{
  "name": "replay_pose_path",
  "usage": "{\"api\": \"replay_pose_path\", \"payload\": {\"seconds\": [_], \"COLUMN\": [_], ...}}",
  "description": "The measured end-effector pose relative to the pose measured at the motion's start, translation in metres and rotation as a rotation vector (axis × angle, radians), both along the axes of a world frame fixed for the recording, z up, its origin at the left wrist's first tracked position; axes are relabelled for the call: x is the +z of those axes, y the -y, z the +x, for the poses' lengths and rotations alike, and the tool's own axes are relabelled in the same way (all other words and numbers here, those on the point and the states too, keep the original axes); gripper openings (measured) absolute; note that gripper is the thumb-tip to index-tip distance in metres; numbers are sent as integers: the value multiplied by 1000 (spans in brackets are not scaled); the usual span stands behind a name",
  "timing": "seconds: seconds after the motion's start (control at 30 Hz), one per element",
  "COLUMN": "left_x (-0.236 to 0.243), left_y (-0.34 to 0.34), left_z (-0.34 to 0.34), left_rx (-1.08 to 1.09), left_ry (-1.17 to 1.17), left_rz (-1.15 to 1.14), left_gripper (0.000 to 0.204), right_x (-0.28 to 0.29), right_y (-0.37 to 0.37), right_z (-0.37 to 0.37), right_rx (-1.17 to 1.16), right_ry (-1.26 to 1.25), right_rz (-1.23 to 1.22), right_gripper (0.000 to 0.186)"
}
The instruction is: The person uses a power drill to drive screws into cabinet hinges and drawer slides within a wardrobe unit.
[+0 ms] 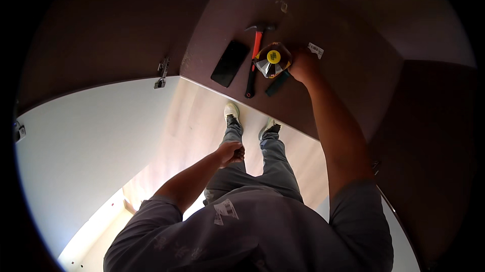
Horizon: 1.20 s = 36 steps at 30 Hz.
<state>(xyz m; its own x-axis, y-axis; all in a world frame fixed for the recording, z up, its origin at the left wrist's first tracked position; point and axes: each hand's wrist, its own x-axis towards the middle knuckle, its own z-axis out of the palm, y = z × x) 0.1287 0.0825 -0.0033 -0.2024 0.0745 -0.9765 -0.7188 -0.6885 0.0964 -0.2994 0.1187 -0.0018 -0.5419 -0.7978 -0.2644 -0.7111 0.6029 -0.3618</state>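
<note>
A bottle with a yellow cap point(273, 57) stands on the dark brown cabinet board, seen from above. My right hand point(301, 64) is at its right side, closed around it as far as the shadow shows. Before my legs, my left hand point(232, 153) is curled into a fist, and whatever may be inside is hidden. Left of the bottle lies a claw hammer point(256, 44) with a red and black handle. Beside that is a black smartphone point(230, 64). A dark green flat piece point(277, 84), its kind unclear, lies partly under the bottle's near side.
The brown board point(217, 29) ends in a pale front edge near my shoes point(232, 110). A white label point(316, 50) lies right of my hand. To the left stands a cabinet door point(111, 120) with a metal hinge point(161, 72). Dark panels enclose the right side.
</note>
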Motion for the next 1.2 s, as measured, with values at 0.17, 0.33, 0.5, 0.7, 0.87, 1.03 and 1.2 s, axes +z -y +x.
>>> {"api": "replay_pose_path", "payload": {"seconds": [0.17, 0.33, 0.5, 0.7, 0.87, 1.03, 1.2], "left_x": [1, -5, 25, 40, 51, 76, 110], "left_y": [3, -7, 0, 9, 22, 27, 1], "left_z": [34, 12, -53, -73, -59, -80, -112], "left_rx": [102, 161, 166, 114, 114, 71, -154], "left_ry": [-9, -98, -231, -278, -311, -272, -429], "left_rz": [8, 51, 22, 37, 101, 159, 396], "left_gripper": [24, 23, 22, 22, 30, 41, 46], "right_x": [-12, -9, -12, -30, -8, 12, 159], "right_y": [2, -4, -4, -6, -44, -126, -149], "right_z": [5, 11, 5, 0, 18, 129, 268], "right_rx": [-31, 31, 7, 22, -57, -343, -439], "right_ry": [-67, -212, -35, -78, -323, -76, 76], "right_rz": [60, 122, 47, -30, -221, -586, -620], "right_gripper": [27, 31, 35, 33, 28, 23, 28]}}
